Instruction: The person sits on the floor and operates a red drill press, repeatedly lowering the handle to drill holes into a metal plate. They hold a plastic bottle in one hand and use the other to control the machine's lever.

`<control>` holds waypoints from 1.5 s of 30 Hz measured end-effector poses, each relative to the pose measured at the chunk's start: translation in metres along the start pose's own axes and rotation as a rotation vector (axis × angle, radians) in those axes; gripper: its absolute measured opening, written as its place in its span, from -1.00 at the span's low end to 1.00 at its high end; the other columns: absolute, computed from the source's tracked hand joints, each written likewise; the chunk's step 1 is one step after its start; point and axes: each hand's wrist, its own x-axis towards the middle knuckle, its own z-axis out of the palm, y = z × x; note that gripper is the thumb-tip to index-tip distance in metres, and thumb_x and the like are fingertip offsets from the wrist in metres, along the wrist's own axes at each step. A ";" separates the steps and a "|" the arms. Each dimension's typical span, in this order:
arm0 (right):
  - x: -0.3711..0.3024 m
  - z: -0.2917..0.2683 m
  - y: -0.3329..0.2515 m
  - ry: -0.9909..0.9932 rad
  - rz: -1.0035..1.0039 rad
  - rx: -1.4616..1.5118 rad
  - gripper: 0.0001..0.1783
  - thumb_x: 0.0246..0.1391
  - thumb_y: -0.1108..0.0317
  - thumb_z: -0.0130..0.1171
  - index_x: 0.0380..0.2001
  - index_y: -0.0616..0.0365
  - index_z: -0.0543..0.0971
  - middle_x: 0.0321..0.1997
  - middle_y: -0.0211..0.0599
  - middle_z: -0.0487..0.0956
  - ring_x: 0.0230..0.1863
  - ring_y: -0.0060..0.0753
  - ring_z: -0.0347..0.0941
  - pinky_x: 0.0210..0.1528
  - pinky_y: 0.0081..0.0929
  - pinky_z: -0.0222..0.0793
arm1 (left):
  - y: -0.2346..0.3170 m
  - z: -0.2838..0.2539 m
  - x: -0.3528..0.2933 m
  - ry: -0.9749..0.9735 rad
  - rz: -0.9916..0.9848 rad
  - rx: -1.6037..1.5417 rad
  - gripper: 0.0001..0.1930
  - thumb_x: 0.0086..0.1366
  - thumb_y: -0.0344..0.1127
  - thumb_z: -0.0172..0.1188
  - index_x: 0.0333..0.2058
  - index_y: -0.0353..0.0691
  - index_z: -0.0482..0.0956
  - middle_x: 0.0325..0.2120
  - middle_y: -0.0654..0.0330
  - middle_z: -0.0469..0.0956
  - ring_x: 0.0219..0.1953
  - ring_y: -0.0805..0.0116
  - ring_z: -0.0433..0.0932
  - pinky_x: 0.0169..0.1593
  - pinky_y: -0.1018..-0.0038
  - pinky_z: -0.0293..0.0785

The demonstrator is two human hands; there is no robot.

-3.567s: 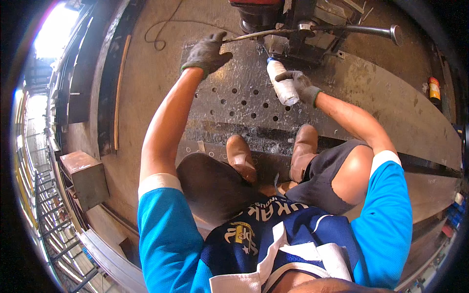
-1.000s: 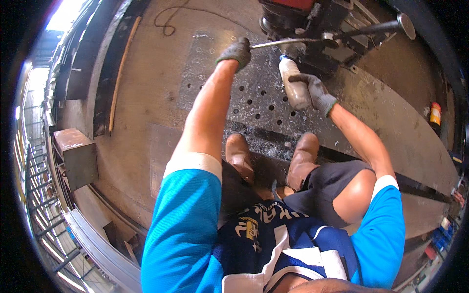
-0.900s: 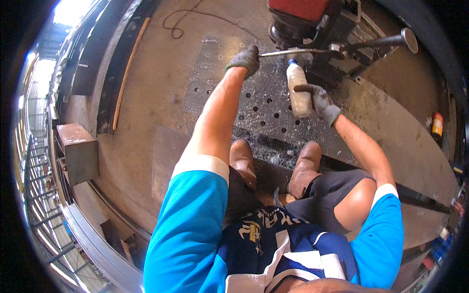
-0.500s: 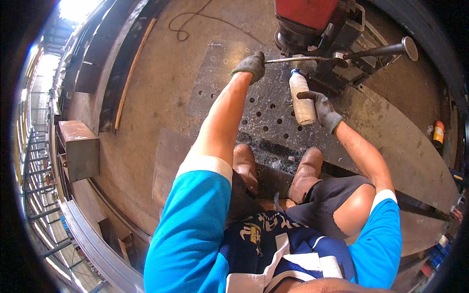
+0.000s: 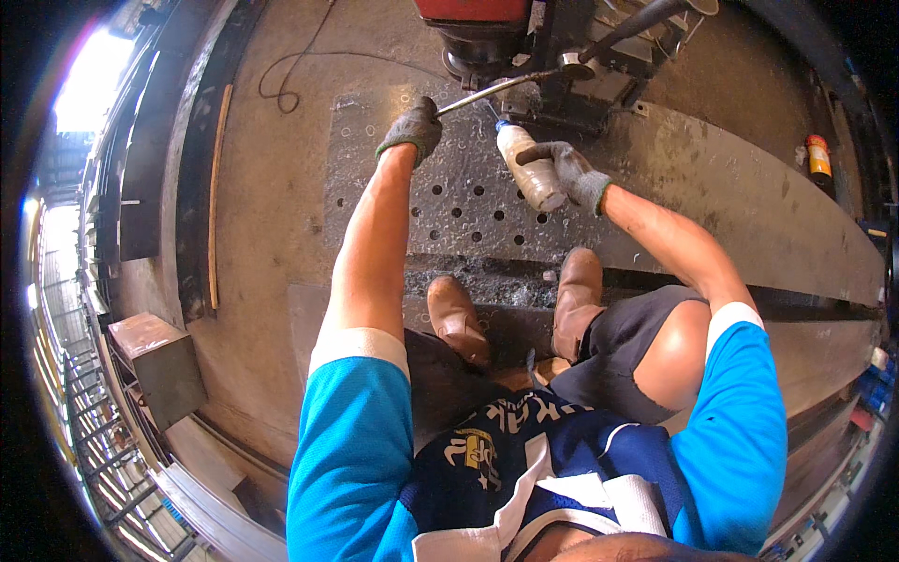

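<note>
My left hand (image 5: 412,131), in a dark grey glove, is closed around the end of a metal feed lever (image 5: 496,89). The lever runs to the hub of a red and black drilling machine (image 5: 478,39) standing on a steel plate (image 5: 370,164). In my gloved right hand (image 5: 569,173) is a plastic bottle (image 5: 529,167) of cloudy whitish liquid. It is tilted, its blue cap pointing toward the base of the drill. A thin line shows between the cap and the drill; I cannot tell whether it is a jet or a nozzle. The drill's tip is hidden.
Several round holes and scattered metal chips mark the plate in front of my boots (image 5: 459,318). A cable (image 5: 281,80) curls on the floor at the far left. A metal box (image 5: 159,365) stands at left, and an orange and black bottle (image 5: 818,159) at far right.
The whole view has shifted, so the drill sits further left and higher. The bottle is tilted more, and a thin line now shows at its cap. The lever slants more.
</note>
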 end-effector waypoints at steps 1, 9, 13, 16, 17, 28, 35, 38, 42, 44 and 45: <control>0.000 0.002 -0.001 -0.007 0.007 0.017 -0.72 0.29 0.27 0.11 -0.09 0.11 0.73 -0.18 -0.16 0.70 -0.38 -0.26 0.66 -0.18 -0.35 0.67 | 0.000 0.000 0.000 0.011 0.011 0.003 -0.67 0.34 -0.22 0.10 0.03 -0.18 0.47 -0.02 -0.28 0.61 0.09 -0.32 0.57 0.10 -0.03 0.51; -0.004 0.006 -0.006 0.056 0.036 -0.038 -0.70 0.26 0.23 0.10 -0.12 0.04 0.76 -0.14 -0.15 0.70 -0.32 -0.26 0.66 -0.15 -0.35 0.66 | 0.002 0.000 -0.001 0.004 0.003 -0.054 -0.59 0.35 -0.16 0.23 0.09 -0.19 0.45 -0.02 -0.26 0.62 0.09 -0.28 0.59 0.07 -0.03 0.51; -0.007 0.006 -0.008 -0.015 0.118 0.149 -0.75 0.16 0.23 0.24 -0.15 0.05 0.74 -0.22 -0.22 0.69 -0.36 -0.28 0.65 -0.22 -0.32 0.65 | 0.003 -0.003 0.000 -0.028 -0.006 -0.026 -0.58 0.36 -0.14 0.23 0.10 -0.18 0.43 -0.03 -0.27 0.62 0.08 -0.28 0.59 0.06 -0.03 0.51; -0.008 0.007 -0.007 -0.032 0.102 0.197 -0.79 0.06 0.29 0.37 -0.23 0.10 0.73 -0.34 -0.30 0.68 -0.46 -0.29 0.63 -0.35 -0.29 0.63 | 0.004 -0.002 -0.001 -0.025 0.003 -0.034 -0.58 0.37 -0.13 0.23 0.10 -0.17 0.43 -0.04 -0.26 0.63 0.08 -0.28 0.60 0.05 -0.03 0.51; -0.007 0.007 -0.007 -0.026 0.099 0.157 -0.81 0.08 0.30 0.36 -0.24 0.10 0.73 -0.34 -0.30 0.68 -0.45 -0.29 0.63 -0.34 -0.28 0.64 | 0.003 -0.002 -0.001 -0.024 0.005 -0.033 -0.58 0.37 -0.13 0.23 0.10 -0.17 0.44 -0.05 -0.26 0.64 0.07 -0.28 0.60 0.04 -0.03 0.51; 0.018 -0.007 0.013 -0.065 0.132 0.199 -0.64 0.29 0.18 0.05 -0.11 0.12 0.75 -0.18 -0.15 0.72 -0.34 -0.26 0.68 -0.12 -0.31 0.68 | -0.006 0.011 0.007 0.004 0.007 -0.038 -0.60 0.36 -0.14 0.22 0.09 -0.15 0.43 -0.20 -0.21 0.67 -0.16 -0.19 0.70 -0.15 0.01 0.56; 0.007 0.001 0.007 0.091 0.040 0.035 -0.68 0.24 0.19 0.12 -0.18 0.09 0.76 -0.20 -0.15 0.71 -0.39 -0.25 0.66 -0.20 -0.32 0.67 | -0.001 0.009 0.005 -0.045 -0.043 -0.106 -0.64 0.32 -0.21 0.21 0.06 -0.13 0.49 -0.03 -0.23 0.63 0.09 -0.28 0.58 0.09 0.00 0.52; 0.004 0.004 0.002 0.091 0.035 0.030 -0.73 0.18 0.20 0.20 -0.20 0.09 0.76 -0.22 -0.16 0.70 -0.40 -0.24 0.66 -0.20 -0.33 0.67 | 0.002 0.006 0.002 -0.051 -0.043 -0.120 -0.65 0.32 -0.21 0.21 0.05 -0.13 0.50 -0.03 -0.22 0.63 0.09 -0.27 0.58 0.10 0.01 0.51; 0.008 0.003 0.005 0.092 0.065 0.078 -0.74 0.13 0.22 0.26 -0.19 0.09 0.75 -0.24 -0.15 0.69 -0.41 -0.24 0.65 -0.21 -0.32 0.67 | 0.004 0.007 0.000 -0.008 -0.041 -0.114 -0.65 0.32 -0.21 0.19 0.05 -0.13 0.49 -0.03 -0.23 0.62 0.09 -0.29 0.57 0.10 0.00 0.51; 0.009 0.001 0.010 0.073 0.003 0.080 -0.74 0.12 0.23 0.28 -0.19 0.10 0.74 -0.25 -0.15 0.69 -0.42 -0.24 0.65 -0.22 -0.32 0.66 | 0.004 0.009 0.000 -0.022 -0.031 -0.087 -0.65 0.33 -0.21 0.18 0.06 -0.12 0.49 -0.03 -0.24 0.62 0.08 -0.30 0.58 0.10 -0.01 0.51; 0.009 0.001 0.012 0.055 -0.058 0.085 -0.74 0.12 0.23 0.28 -0.19 0.11 0.74 -0.26 -0.15 0.68 -0.41 -0.24 0.65 -0.23 -0.32 0.66 | 0.004 0.008 0.001 -0.021 -0.028 -0.071 -0.65 0.33 -0.21 0.17 0.06 -0.11 0.48 -0.03 -0.24 0.62 0.08 -0.31 0.58 0.10 -0.02 0.51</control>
